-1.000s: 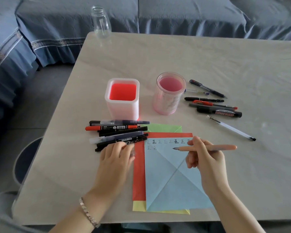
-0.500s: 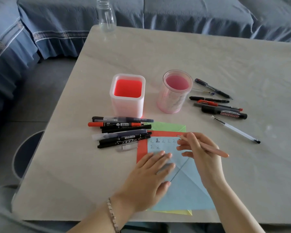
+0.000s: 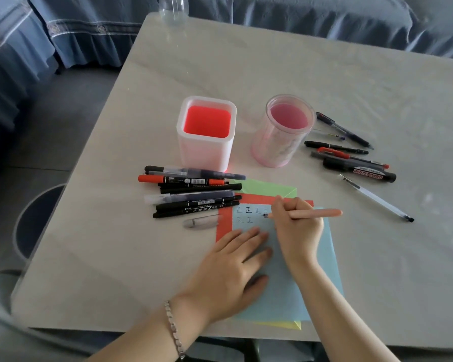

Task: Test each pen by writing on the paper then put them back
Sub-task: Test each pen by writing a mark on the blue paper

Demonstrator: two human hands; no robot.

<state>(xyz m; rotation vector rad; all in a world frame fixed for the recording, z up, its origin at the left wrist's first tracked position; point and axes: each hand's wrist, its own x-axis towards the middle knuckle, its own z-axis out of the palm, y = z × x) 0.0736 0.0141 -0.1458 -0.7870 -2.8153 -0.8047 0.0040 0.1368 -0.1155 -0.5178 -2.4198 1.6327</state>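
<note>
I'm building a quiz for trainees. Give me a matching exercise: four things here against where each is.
Things:
1. peach-coloured plastic pen
2. black whiteboard marker
3. translucent grey pen cap
4. left hand
Places:
a. right of the round clear pink holder
b. flat on the blue paper
c. gripped by the right hand
d. on the table beside the red paper
Pairs: 1-c, 2-a, 3-d, 4-b
</note>
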